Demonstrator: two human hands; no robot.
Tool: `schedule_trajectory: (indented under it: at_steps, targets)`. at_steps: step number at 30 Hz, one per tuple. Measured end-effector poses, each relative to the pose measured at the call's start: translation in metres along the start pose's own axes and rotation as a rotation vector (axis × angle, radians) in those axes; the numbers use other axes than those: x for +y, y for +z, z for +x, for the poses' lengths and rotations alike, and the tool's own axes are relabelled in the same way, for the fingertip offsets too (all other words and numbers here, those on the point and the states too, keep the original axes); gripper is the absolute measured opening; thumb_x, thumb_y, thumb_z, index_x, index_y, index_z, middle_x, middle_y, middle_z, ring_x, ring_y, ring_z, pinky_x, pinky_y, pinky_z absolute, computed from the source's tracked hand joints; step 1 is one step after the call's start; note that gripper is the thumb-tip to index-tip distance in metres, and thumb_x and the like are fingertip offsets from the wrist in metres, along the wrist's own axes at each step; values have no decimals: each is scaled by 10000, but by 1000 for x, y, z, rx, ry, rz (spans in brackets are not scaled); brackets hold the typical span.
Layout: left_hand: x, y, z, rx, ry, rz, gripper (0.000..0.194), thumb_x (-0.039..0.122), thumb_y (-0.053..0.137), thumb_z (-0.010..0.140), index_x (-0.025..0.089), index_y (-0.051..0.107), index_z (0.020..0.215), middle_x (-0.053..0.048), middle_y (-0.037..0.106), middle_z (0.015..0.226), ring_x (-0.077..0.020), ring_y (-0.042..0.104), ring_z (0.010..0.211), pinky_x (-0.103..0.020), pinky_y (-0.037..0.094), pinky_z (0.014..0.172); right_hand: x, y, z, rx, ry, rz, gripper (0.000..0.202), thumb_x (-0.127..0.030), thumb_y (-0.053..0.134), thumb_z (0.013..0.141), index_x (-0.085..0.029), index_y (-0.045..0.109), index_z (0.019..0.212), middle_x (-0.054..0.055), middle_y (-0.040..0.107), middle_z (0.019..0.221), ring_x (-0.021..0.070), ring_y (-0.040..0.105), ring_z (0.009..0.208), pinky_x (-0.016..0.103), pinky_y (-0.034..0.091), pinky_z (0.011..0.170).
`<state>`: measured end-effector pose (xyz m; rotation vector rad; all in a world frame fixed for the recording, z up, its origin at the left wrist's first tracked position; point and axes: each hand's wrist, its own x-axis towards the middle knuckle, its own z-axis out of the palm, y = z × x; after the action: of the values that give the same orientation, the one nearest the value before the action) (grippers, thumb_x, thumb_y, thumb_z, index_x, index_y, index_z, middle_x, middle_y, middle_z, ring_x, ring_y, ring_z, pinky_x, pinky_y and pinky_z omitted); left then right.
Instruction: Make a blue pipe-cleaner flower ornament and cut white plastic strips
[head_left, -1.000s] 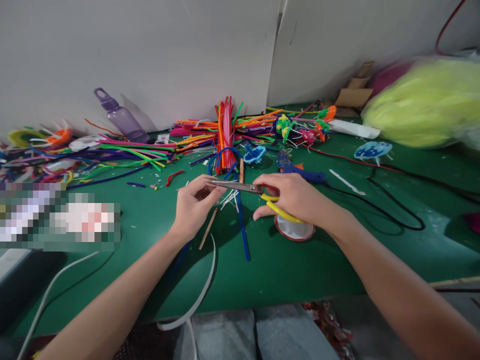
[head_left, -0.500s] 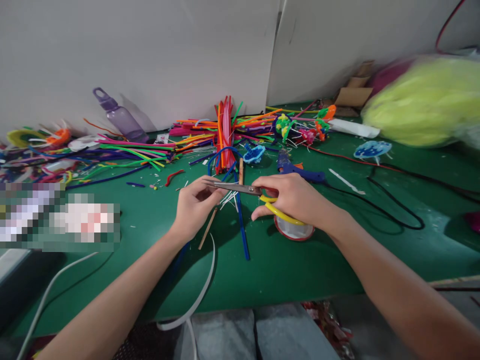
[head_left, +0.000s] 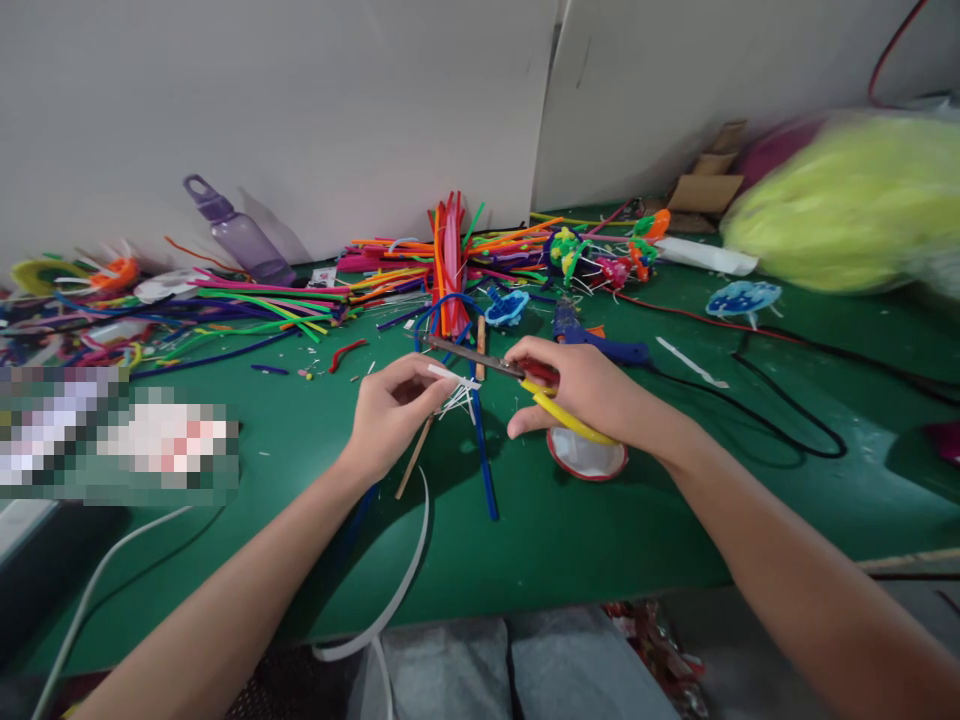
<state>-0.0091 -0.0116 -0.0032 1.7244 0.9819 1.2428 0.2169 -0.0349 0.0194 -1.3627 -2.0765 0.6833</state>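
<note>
My right hand [head_left: 574,395] is closed on the yellow-handled scissors [head_left: 480,359], whose blades point left. They lie just beyond a short white strip [head_left: 452,377] that my left hand [head_left: 394,412] pinches between thumb and finger. Under the fingertips are several thin white strip pieces [head_left: 458,399], a wooden stick [head_left: 414,460] and a blue pipe cleaner [head_left: 486,455]. A longer white strip [head_left: 420,545] curves down past the table's front edge; whether it joins the pinched one is hidden. Below my right hand sits a small white roll with a red rim [head_left: 589,455].
Bundled pipe cleaners [head_left: 450,260] stretch along the back of the green table [head_left: 600,545]. A blue glue gun [head_left: 607,348] with its cord lies at right, near a blue jellyfish-like piece [head_left: 744,297]. A purple bottle [head_left: 251,245] leans against the wall.
The scissors have moved up and away from my left fingers, uncovering the white strip's end there. My right hand has shifted slightly with them; my left hand stays nearly still.
</note>
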Motion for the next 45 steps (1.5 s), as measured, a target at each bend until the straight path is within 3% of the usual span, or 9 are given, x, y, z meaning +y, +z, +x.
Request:
schedule_trajectory:
  at_steps: [8, 13, 17, 28, 35, 41, 45]
  targets:
    - [6, 7, -3, -87, -68, -71, 172, 313, 770, 702, 158, 699, 677, -24, 636, 726, -80, 537, 563, -195, 428, 489, -15, 13, 0, -2, -60, 555, 304, -285, 717, 737, -190, 550, 973, -3, 610, 825, 138, 579, 763, 280, 458, 740]
    - [8, 7, -4, -114, -51, -71, 131, 285, 748, 731, 163, 710, 702, -27, 650, 766, -70, 536, 558, -192, 425, 495, -14, 24, 2, 79, -80, 513, 229, -222, 649, 755, -183, 561, 963, 3, 583, 838, 128, 554, 774, 283, 455, 746]
    - [8, 8, -5, -184, -15, -13, 100, 275, 726, 757, 175, 729, 758, -27, 663, 765, -85, 544, 591, -202, 425, 519, -14, 25, 2, 68, -78, 524, 213, -192, 623, 749, -186, 557, 952, 10, 586, 874, 120, 544, 788, 272, 453, 747]
    - [5, 9, -6, -200, 30, 36, 116, 298, 717, 769, 183, 730, 760, -41, 675, 770, -117, 575, 651, -225, 447, 555, -16, 24, 1, 48, -71, 545, 285, -139, 615, 709, -187, 570, 986, 11, 609, 909, 119, 566, 820, 268, 461, 782]
    - [5, 6, -6, -150, 61, 20, 95, 284, 722, 772, 190, 729, 759, -25, 670, 763, -97, 578, 617, -206, 449, 530, -14, 20, 1, 62, -85, 401, 268, -227, 668, 748, -197, 563, 992, -4, 594, 866, 123, 543, 775, 267, 443, 746]
    - [2, 0, -2, 71, 74, -41, 139, 318, 748, 749, 184, 723, 723, -11, 645, 734, -77, 529, 549, -212, 425, 502, -2, 7, 2, 94, -164, 11, 526, -505, 789, 662, -223, 535, 1027, 19, 559, 918, 174, 506, 812, 289, 406, 729]
    - [0, -2, 0, 108, 93, -121, 130, 310, 762, 731, 187, 719, 728, -3, 629, 708, -72, 506, 531, -215, 408, 483, 4, 0, 2, 85, -202, -72, 587, -592, 781, 633, -219, 560, 1029, 20, 544, 876, 179, 485, 777, 285, 388, 700]
